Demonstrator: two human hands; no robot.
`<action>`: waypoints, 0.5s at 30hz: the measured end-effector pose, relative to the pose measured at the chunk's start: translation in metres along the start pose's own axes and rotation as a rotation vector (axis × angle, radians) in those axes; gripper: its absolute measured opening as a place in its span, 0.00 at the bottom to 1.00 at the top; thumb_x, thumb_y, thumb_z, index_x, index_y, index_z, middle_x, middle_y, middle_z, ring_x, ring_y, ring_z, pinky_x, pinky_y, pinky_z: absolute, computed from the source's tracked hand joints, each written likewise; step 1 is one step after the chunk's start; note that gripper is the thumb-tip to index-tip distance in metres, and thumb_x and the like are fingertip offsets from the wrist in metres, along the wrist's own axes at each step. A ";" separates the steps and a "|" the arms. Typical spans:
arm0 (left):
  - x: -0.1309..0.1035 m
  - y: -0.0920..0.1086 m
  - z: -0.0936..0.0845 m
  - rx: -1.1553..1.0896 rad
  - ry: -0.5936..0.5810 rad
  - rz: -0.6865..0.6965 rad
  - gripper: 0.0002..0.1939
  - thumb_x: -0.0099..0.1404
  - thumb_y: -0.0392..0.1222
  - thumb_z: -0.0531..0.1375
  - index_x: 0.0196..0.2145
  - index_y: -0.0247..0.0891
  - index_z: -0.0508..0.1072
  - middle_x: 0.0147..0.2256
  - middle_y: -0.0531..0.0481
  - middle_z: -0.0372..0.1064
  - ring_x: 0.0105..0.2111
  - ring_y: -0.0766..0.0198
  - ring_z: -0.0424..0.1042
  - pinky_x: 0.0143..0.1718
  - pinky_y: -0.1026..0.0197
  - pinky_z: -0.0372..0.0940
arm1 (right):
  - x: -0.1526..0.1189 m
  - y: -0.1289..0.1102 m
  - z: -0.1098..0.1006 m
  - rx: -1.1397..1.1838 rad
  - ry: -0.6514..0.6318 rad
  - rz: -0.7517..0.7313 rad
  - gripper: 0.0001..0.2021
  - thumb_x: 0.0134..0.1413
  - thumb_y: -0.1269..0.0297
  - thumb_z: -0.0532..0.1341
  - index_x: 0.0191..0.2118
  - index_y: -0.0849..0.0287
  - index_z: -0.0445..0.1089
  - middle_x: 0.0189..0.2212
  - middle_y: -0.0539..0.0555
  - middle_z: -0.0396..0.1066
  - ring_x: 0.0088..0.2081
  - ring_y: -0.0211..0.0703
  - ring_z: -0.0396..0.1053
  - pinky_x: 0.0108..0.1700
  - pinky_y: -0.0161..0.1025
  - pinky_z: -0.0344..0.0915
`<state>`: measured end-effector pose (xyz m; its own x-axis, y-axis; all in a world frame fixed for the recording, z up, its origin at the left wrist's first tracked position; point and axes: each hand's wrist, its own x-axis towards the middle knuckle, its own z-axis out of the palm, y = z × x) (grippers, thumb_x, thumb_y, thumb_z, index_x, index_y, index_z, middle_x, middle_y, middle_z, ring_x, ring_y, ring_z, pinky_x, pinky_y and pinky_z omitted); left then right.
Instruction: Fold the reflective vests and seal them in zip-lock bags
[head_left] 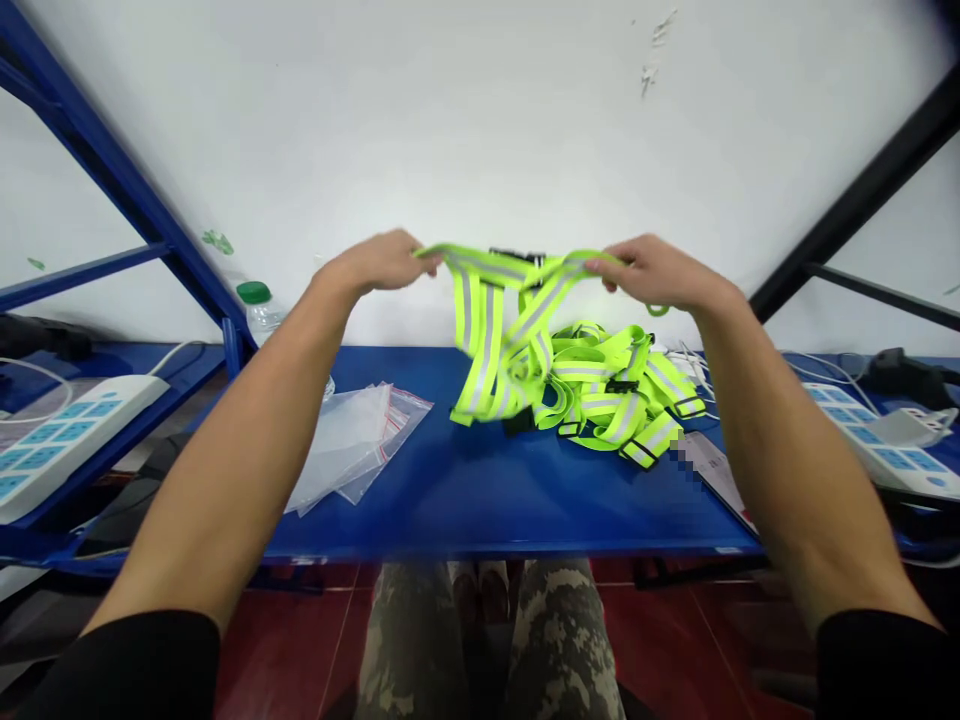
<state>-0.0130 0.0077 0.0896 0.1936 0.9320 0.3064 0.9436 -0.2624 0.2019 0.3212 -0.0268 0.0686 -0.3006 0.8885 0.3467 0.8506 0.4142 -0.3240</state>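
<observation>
A neon yellow-green reflective harness (486, 340) with silver stripes and black buckles hangs stretched above the blue table (465, 510). My left hand (395, 260) pinches its strap at the left end. At the right end, my right hand (643, 270) is closed on the same harness. The lower straps dangle in loops near the table surface. Just right of them lies a pile of similar straps (622, 400) with black buckles, partly overlapped by the hanging ones.
Clear zip bags (352, 440) lie on the left of the table. Behind my left forearm stands a bottle with a green cap (253, 292). A phone-like flat object (716, 470) is at the right. Power strips (64, 435) flank both sides. A white wall rises behind.
</observation>
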 end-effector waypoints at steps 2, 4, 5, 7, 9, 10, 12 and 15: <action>-0.002 0.012 -0.015 0.076 0.147 0.028 0.34 0.69 0.54 0.39 0.43 0.23 0.74 0.35 0.49 0.70 0.44 0.57 0.72 0.44 0.56 0.60 | 0.000 -0.014 -0.005 -0.051 0.276 -0.018 0.34 0.60 0.38 0.48 0.36 0.69 0.74 0.27 0.53 0.71 0.29 0.36 0.68 0.32 0.38 0.56; -0.022 0.020 -0.023 0.140 0.372 0.045 0.32 0.71 0.51 0.37 0.47 0.24 0.72 0.38 0.48 0.69 0.49 0.51 0.70 0.46 0.54 0.59 | -0.013 -0.025 -0.003 -0.116 0.510 -0.084 0.35 0.63 0.41 0.44 0.47 0.72 0.71 0.35 0.56 0.73 0.36 0.41 0.70 0.36 0.42 0.57; -0.038 0.021 -0.020 0.180 0.514 0.006 0.26 0.71 0.47 0.41 0.50 0.28 0.70 0.41 0.47 0.70 0.49 0.51 0.70 0.47 0.51 0.60 | -0.024 -0.028 0.004 -0.161 0.598 -0.112 0.32 0.65 0.44 0.45 0.52 0.72 0.67 0.39 0.58 0.73 0.38 0.42 0.70 0.38 0.43 0.58; -0.077 0.019 0.001 0.219 0.598 -0.018 0.20 0.70 0.40 0.48 0.57 0.34 0.64 0.45 0.45 0.71 0.48 0.53 0.70 0.48 0.52 0.62 | -0.050 -0.029 0.029 -0.286 0.653 -0.120 0.23 0.67 0.53 0.48 0.53 0.69 0.65 0.40 0.62 0.72 0.38 0.44 0.70 0.39 0.44 0.60; -0.115 0.009 0.042 0.245 0.421 -0.028 0.22 0.68 0.38 0.50 0.59 0.36 0.62 0.44 0.42 0.72 0.44 0.54 0.72 0.44 0.56 0.64 | -0.079 -0.024 0.069 -0.372 0.447 -0.188 0.14 0.65 0.61 0.51 0.48 0.63 0.66 0.39 0.62 0.73 0.38 0.48 0.70 0.37 0.44 0.62; -0.131 0.002 0.066 0.265 0.268 -0.019 0.21 0.68 0.38 0.51 0.58 0.36 0.63 0.44 0.42 0.72 0.43 0.54 0.72 0.42 0.56 0.65 | -0.093 -0.021 0.091 -0.394 0.285 -0.205 0.11 0.64 0.63 0.52 0.47 0.60 0.67 0.40 0.61 0.73 0.38 0.49 0.70 0.37 0.44 0.63; -0.156 -0.014 0.110 0.304 -0.022 0.039 0.19 0.69 0.39 0.50 0.55 0.36 0.67 0.43 0.41 0.72 0.44 0.51 0.71 0.41 0.55 0.66 | -0.116 -0.016 0.130 -0.411 -0.022 -0.240 0.09 0.62 0.67 0.53 0.45 0.58 0.66 0.40 0.60 0.73 0.39 0.50 0.70 0.37 0.43 0.63; -0.174 -0.029 0.148 0.294 -0.295 0.152 0.24 0.66 0.42 0.55 0.59 0.36 0.63 0.49 0.38 0.69 0.50 0.47 0.68 0.46 0.52 0.65 | -0.137 -0.010 0.165 -0.410 -0.255 -0.208 0.10 0.60 0.70 0.53 0.47 0.59 0.65 0.41 0.59 0.72 0.42 0.52 0.70 0.39 0.43 0.63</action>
<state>-0.0340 -0.1104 -0.1073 0.3647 0.9308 0.0254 0.9264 -0.3599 -0.1109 0.2823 -0.1202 -0.1213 -0.5329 0.8369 0.1250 0.8455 0.5208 0.1179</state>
